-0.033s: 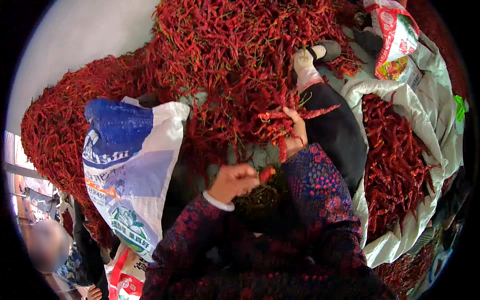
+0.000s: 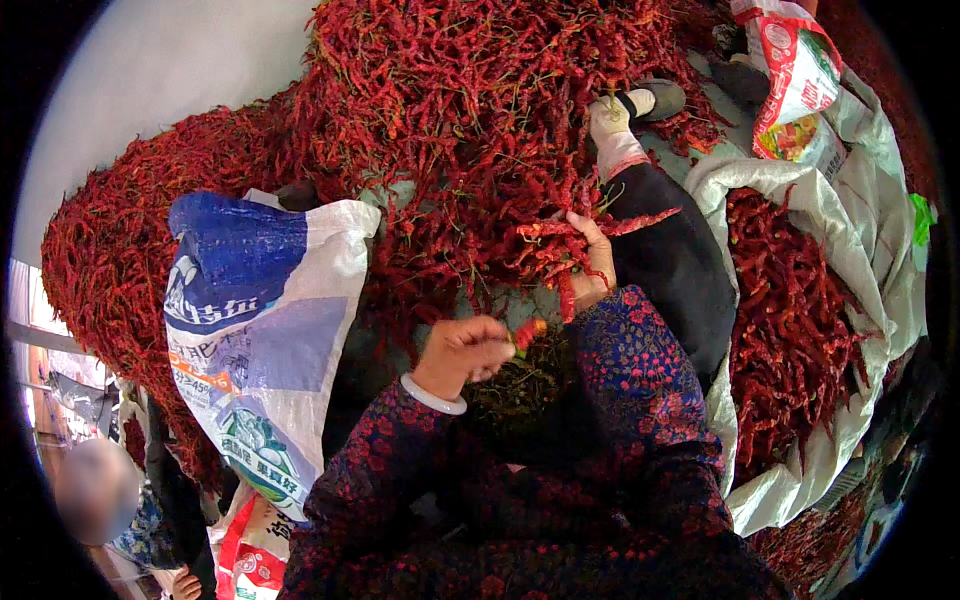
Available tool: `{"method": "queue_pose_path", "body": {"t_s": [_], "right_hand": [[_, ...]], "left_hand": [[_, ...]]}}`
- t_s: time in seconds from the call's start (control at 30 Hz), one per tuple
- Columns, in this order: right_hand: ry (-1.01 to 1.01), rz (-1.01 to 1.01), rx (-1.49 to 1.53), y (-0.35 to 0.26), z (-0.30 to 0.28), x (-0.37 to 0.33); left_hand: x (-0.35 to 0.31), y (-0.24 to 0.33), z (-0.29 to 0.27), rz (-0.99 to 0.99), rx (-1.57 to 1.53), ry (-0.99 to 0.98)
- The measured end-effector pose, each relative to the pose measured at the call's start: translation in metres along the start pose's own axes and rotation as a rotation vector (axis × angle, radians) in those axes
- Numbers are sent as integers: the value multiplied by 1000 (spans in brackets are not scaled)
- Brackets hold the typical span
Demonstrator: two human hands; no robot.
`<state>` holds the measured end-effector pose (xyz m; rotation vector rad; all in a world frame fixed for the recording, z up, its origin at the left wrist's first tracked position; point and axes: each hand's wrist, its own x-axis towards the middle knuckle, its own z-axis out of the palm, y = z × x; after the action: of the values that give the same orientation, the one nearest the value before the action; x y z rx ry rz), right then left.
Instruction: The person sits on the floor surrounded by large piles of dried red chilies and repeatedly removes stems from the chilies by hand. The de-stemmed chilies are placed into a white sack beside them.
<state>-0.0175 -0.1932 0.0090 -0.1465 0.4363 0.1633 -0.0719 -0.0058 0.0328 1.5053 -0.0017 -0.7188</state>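
My left hand point(image 2: 460, 355), a pale bangle at its wrist, pinches a short red-orange chili pepper point(image 2: 528, 333) by its green stem end. Held by my right hand point(image 2: 592, 258) is a bunch of dried red chilies point(image 2: 556, 250), one long pod sticking out to the right over my dark trouser leg. Below the hands, a heap of greenish-brown stems point(image 2: 515, 395) lies in shadow; what it rests on is hard to make out. A large pile of red chilies point(image 2: 470, 110) with stems spreads in front of me.
A blue-and-white woven sack point(image 2: 265, 320) stands left. At right, an open white sack point(image 2: 745, 172) holds red chilies point(image 2: 785, 330). A red-and-white bag point(image 2: 795, 80) sits at the far right. My shoe point(image 2: 655, 100) rests against the pile. Another person point(image 2: 140, 525) is at lower left.
My left hand has shifted slightly upward, and the chili in its fingers has risen and tilted up. My right hand with its bunch has stayed in place.
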Motion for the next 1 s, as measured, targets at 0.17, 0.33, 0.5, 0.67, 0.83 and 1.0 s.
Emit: {"method": "queue_pose_path", "body": {"t_s": [0.17,0.33,0.5,0.67,0.83,1.0], "right_hand": [[-104,-11,-168,-2,-17,20],[-189,-189,-710,2,-16,15],[-134,-100,-673,9,-27,9],[-44,-157,-754,22,-5,1],[-140,-310,-688,29,-9,3],[-138,-568,-757,25,-14,13]], "left_hand": [[10,29,-14,228,-369,15],[22,50,-22,245,-382,46],[41,51,-10,126,-213,70],[52,42,-12,111,117,149],[67,18,-1,468,533,406],[91,-1,22,499,787,677]]}}
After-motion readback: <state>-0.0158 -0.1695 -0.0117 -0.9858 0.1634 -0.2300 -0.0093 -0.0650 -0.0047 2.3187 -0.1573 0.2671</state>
